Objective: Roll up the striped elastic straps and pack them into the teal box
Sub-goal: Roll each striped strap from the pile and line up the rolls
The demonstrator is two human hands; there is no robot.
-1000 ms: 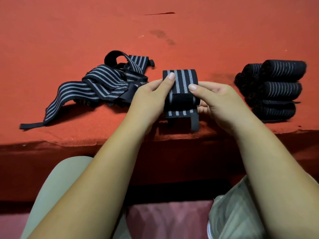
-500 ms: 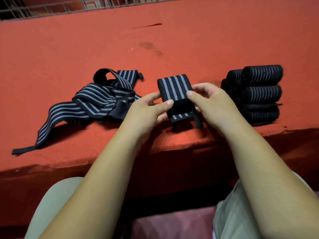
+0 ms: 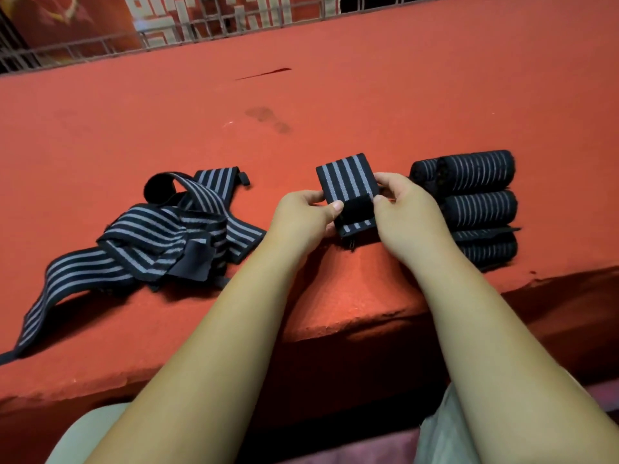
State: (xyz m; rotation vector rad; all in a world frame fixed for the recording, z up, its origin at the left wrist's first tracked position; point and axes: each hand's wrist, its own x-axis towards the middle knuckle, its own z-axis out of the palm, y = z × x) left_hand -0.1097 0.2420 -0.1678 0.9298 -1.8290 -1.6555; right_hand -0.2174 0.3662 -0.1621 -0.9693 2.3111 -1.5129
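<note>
On the red ledge (image 3: 335,105), mid-frame, my left hand (image 3: 301,217) and right hand (image 3: 407,209) both pinch a nearly rolled strap (image 3: 346,184). I judge the rolling step is in hand; next, press its black flap shut. Finished rolls (image 3: 479,209) lie right, loose straps (image 3: 167,236) left; no teal box shows.

An informal, home-like spot, perhaps a terrace or veranda, is suggested rather than a fitted workshop; the exact kind cannot be told. A broad, rough masonry ledge painted red (image 3: 368,105) is used as the work surface. Its chipped front edge (image 3: 355,324) is left bare, and its top is marked by a dark stain (image 3: 268,117). Along its far side a thin metal bar railing (image 3: 67,53) is seen, with a pale lattice grille (image 3: 234,15) and a red-painted wall (image 3: 77,18) behind. Black elastic straps with grey stripes (image 3: 160,236) are laid straight on the paint.
</note>
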